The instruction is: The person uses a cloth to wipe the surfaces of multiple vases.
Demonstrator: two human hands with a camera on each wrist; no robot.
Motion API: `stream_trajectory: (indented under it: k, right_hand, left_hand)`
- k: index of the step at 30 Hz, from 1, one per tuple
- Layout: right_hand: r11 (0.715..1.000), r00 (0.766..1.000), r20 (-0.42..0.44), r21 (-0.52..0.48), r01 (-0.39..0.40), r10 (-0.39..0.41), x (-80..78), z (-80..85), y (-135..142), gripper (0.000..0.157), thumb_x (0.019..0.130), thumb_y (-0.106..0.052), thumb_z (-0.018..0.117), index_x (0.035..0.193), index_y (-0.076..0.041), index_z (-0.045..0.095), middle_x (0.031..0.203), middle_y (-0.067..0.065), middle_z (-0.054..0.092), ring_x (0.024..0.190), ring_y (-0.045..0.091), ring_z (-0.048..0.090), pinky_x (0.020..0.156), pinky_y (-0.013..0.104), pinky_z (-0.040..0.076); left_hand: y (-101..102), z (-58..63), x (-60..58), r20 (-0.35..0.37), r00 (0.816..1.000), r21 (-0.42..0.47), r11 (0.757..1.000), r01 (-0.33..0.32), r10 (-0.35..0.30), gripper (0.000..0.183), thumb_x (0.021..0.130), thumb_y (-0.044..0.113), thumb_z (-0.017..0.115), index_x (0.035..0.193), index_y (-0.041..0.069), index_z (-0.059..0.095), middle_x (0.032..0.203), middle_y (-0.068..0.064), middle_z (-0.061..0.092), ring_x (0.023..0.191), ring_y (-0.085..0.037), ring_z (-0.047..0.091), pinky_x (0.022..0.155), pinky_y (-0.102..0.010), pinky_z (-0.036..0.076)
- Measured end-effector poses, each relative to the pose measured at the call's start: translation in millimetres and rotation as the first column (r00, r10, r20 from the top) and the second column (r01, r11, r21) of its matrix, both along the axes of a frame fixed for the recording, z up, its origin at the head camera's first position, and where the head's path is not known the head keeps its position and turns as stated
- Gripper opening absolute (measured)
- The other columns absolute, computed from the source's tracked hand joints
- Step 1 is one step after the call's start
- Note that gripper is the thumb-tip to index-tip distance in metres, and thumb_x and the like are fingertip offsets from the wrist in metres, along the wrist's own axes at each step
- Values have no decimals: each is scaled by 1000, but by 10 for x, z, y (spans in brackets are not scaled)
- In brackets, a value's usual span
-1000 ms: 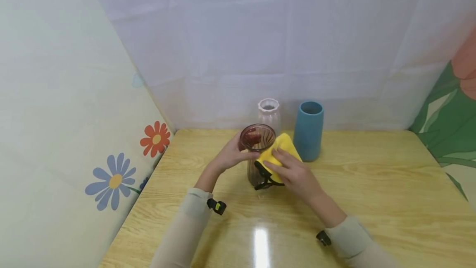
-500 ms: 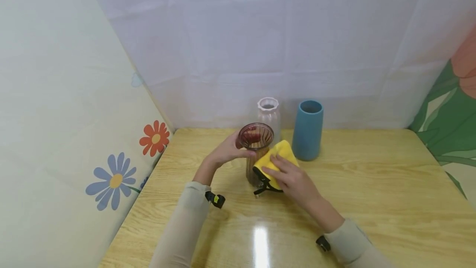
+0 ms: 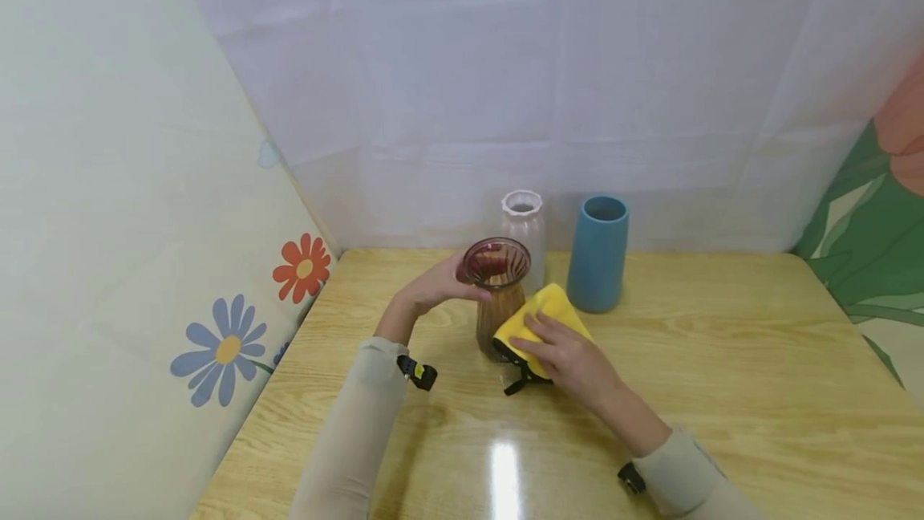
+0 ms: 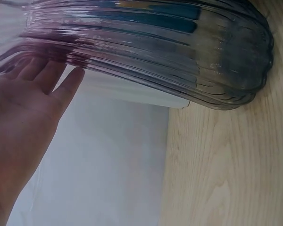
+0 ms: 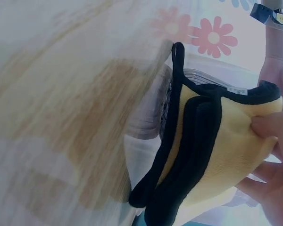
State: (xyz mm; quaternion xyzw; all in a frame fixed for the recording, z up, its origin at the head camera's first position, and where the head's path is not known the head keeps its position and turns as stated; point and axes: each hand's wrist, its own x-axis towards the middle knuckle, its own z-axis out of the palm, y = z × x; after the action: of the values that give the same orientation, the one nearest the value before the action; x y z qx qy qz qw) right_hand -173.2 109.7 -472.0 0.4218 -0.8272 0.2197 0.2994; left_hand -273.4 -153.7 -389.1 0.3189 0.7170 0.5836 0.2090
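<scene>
A ribbed glass vase (image 3: 496, 326), purplish at the top and smoky grey below, stands on the table. My left hand (image 3: 436, 285) grips it just below the flared rim, with fingers behind and thumb in front. In the left wrist view, those fingers (image 4: 40, 73) touch the vase's purple neck. Against the vase's lower right side, my right hand (image 3: 577, 363) holds a folded yellow cloth (image 3: 557, 305) with black edging. The right wrist view has the thumb and fingers pinching the cloth (image 5: 236, 141), which hides part of the vase.
A pale pink vase (image 3: 530, 235) with a scalloped rim stands behind the glass one, partly hidden. To its right is a tall blue vase (image 3: 599, 259). The wooden table (image 3: 729, 359) backs onto a white sheet (image 3: 447, 103), with a flower-printed covering (image 3: 144, 183) at left.
The yellow cloth and my right hand have slid down the vase's right side, from near the rim to its lower part. My left hand keeps its grip, shifted slightly left with the vase.
</scene>
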Motion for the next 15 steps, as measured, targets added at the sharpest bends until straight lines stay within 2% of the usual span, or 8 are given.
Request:
stream_trajectory:
  k: [6, 9, 12, 15]
  right_hand:
    - [997, 999, 47, 76, -2, -1, 1, -3, 6, 43, 78, -2, 83, 117, -19, 76, 126, 19, 68, 112, 40, 67, 95, 49, 54]
    - [993, 997, 80, 114, -12, 3, 3, 13, 18, 40, 80, -3, 83, 116, -20, 77, 124, 18, 69, 111, 37, 68, 94, 47, 55]
    - [992, 994, 107, 128, -14, 0, 14, 37, 50, 39, 82, -4, 81, 116, -20, 77, 123, 16, 71, 109, 33, 69, 88, 44, 58]
    - [997, 996, 89, 77, -4, -3, 25, 86, 100, 41, 80, -2, 82, 117, -19, 76, 123, 15, 71, 106, 32, 70, 83, 43, 60]
  left_hand:
    - [-19, 25, -77, 65, 995, 28, 997, 73, -75, 87, 82, 0, 75, 157, 8, 31, 152, -21, 45, 142, -44, 38, 112, -45, 41]
    - [-16, 15, -80, 71, 994, 42, 996, 76, -79, 91, 81, 6, 79, 157, 7, 28, 153, -22, 43, 143, -44, 37, 113, -45, 41]
    - [-3, -14, -29, 49, 999, 50, 999, 13, -16, 112, 77, 27, 90, 161, 10, 18, 155, -20, 40, 143, -39, 38, 114, -47, 39]
    - [21, -46, 77, 13, 994, 61, 993, -105, 105, 136, 66, 49, 94, 164, 14, 5, 157, -18, 37, 144, -36, 38, 117, -49, 33]
